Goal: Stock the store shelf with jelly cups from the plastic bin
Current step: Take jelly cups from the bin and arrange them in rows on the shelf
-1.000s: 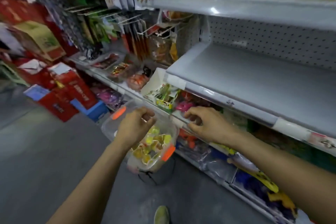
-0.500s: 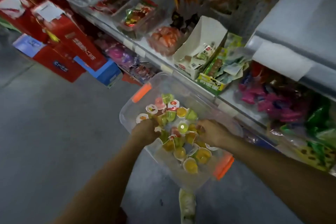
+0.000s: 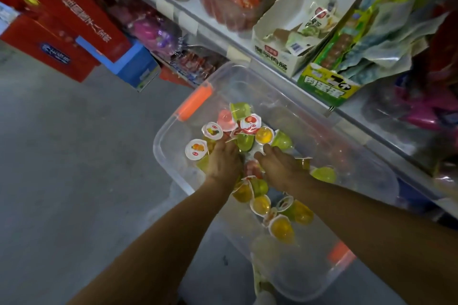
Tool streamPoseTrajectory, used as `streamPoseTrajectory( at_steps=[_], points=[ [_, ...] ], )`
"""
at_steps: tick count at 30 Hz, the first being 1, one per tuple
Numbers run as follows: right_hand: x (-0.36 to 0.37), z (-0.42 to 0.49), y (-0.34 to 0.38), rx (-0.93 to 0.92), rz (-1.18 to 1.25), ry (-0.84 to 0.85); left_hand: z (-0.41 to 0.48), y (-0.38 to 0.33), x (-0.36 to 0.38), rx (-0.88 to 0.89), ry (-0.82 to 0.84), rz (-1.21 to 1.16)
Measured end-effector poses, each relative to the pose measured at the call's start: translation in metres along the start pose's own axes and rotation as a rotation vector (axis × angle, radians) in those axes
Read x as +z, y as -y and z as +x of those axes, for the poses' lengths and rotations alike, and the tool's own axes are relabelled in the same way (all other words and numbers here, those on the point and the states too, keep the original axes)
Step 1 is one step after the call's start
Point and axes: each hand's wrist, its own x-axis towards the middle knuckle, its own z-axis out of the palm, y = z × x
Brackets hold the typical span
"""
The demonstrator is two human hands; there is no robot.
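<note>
Jelly cups (image 3: pixel 245 142) lie heaped in the clear plastic bin (image 3: pixel 171 138), around and beneath your fingers. Your left hand (image 3: pixel 224 160) and right hand (image 3: pixel 281 164) dig in side by side, fingertips buried; whether they pinch cannot be told.

The clear rectangular plastic bin (image 3: pixel 158 148) with orange end clips stood just beside the front edge of the grey metal store shelf (image 3: pixel 213 37). Small round jelly cups (image 3: pixel 264 135), yellow, green and pink with white lids, lay heaped along the middle of the bin, many tipped over.
</note>
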Motion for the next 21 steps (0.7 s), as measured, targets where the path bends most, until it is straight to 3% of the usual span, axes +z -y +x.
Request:
streamPoseTrajectory(
  at_steps=[9,13,15,18,21],
  points=[
    [0.008,0.013,0.0,-0.093,0.04,-0.059,-0.001,-0.003,-0.005,0.141,0.006,0.095],
    [-0.006,0.001,-0.012,-0.006,0.09,-0.098,-0.007,0.006,-0.008,0.081,-0.095,-0.003],
    [-0.009,-0.013,-0.019,0.121,0.315,-0.094,-0.013,0.01,-0.013,-0.001,-0.123,-0.244],
    [-0.025,-0.039,-0.022,0.394,0.865,-0.253,-0.024,0.01,-0.024,-0.22,-0.134,-0.773],
    [-0.049,-0.069,-0.023,0.49,1.317,-0.294,-0.048,-0.001,-0.047,-0.366,-0.17,-1.291]
  ],
)
